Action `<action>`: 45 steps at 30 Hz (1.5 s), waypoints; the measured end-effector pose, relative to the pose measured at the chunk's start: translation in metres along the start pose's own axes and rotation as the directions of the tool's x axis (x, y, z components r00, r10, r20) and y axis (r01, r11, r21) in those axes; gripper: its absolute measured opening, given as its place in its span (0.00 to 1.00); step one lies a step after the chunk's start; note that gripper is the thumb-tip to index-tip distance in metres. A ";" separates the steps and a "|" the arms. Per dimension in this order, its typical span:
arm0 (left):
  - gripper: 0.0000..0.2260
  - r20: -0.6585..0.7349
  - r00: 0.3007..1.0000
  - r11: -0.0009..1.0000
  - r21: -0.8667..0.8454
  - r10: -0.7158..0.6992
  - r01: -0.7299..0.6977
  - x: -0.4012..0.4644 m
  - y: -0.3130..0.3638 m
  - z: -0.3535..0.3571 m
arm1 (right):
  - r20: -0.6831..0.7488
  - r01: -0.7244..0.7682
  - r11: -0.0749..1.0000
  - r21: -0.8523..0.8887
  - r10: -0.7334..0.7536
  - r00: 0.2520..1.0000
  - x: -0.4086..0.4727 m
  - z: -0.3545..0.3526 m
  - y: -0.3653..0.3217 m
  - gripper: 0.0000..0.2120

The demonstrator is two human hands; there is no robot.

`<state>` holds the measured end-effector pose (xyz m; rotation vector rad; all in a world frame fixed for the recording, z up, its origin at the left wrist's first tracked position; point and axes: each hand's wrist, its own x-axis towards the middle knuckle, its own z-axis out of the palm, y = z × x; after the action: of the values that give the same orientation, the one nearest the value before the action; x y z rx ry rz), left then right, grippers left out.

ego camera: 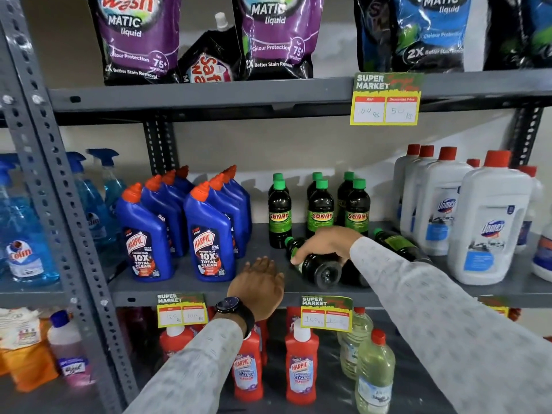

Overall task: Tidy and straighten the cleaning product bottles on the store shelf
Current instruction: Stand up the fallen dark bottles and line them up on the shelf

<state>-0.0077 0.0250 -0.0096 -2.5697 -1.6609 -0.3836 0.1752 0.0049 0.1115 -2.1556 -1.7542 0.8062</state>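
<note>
On the grey middle shelf point(185, 286), several dark green-capped Sunny bottles point(320, 209) stand upright in rows. One Sunny bottle point(319, 268) lies on its side near the front edge, its base toward me. My right hand point(324, 243) is closed over that fallen bottle from above. Another fallen Sunny bottle point(398, 243) lies behind my right sleeve, partly hidden. My left hand point(258, 283) hovers flat over the shelf front, left of the fallen bottle, fingers apart and holding nothing; a dark watch sits on its wrist.
Blue Harpic bottles point(209, 231) stand in two rows on the left. White Domex bottles point(490, 222) stand on the right. Blue spray bottles point(27, 228) fill the neighbouring bay. Detergent pouches point(274, 37) sit above. Red Harpic bottles point(301, 369) and pale yellow bottles point(373, 372) stand below. Price tags point(326, 313) hang on the shelf edges.
</note>
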 end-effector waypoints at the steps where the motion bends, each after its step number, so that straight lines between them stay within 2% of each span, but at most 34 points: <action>1: 0.28 -0.002 1.000 1.000 0.006 -0.001 0.001 0.000 0.000 0.000 | -0.008 0.007 0.999 0.047 -0.007 1.000 -0.004 -0.004 0.000 0.29; 4: 0.28 0.006 1.000 1.000 0.004 0.001 -0.001 0.000 0.000 0.001 | -0.138 0.076 0.968 0.238 -0.043 0.990 -0.011 -0.014 0.002 0.28; 7: 0.28 0.002 1.000 1.000 0.009 -0.012 0.012 0.000 0.001 0.002 | -0.372 0.274 0.868 0.415 -0.113 0.921 -0.005 -0.005 0.005 0.26; 10: 0.28 -0.009 1.000 0.999 0.035 -0.011 0.011 0.001 0.001 0.001 | -0.581 0.400 0.828 0.393 -0.114 0.806 0.007 0.019 0.013 0.28; 14: 0.28 -0.025 1.000 1.000 0.012 -0.010 0.011 0.002 -0.001 0.003 | -0.676 0.480 0.800 0.361 -0.130 0.725 0.012 0.049 0.022 0.25; 22: 0.27 -0.061 0.998 1.000 0.022 -0.014 0.015 0.003 -0.001 0.006 | -0.717 0.552 0.776 0.306 -0.194 0.670 0.028 0.077 0.041 0.28; 30: 0.27 -0.069 0.998 1.000 0.002 -0.008 0.008 0.001 -0.002 0.005 | -0.716 0.578 0.748 0.327 -0.203 0.668 0.031 0.078 0.042 0.29; 36: 0.27 -0.060 0.998 1.000 0.005 -0.009 0.009 0.001 -0.001 0.004 | -0.692 0.599 0.700 0.389 -0.207 0.691 0.028 0.077 0.043 0.34; 40: 0.27 -0.050 0.999 1.000 -0.008 -0.019 0.019 0.002 -0.002 0.005 | -0.610 0.589 0.615 0.524 -0.212 0.764 0.033 0.075 0.047 0.35; 45: 0.27 -0.053 0.998 1.000 -0.015 -0.026 0.025 0.002 -0.002 0.006 | -0.585 0.578 0.643 0.504 -0.239 0.775 0.035 0.075 0.049 0.34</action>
<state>-0.0074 0.0287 -0.0149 -2.5277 -1.6804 -0.4628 0.1777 0.0147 0.0157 -1.2361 -1.3364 0.5780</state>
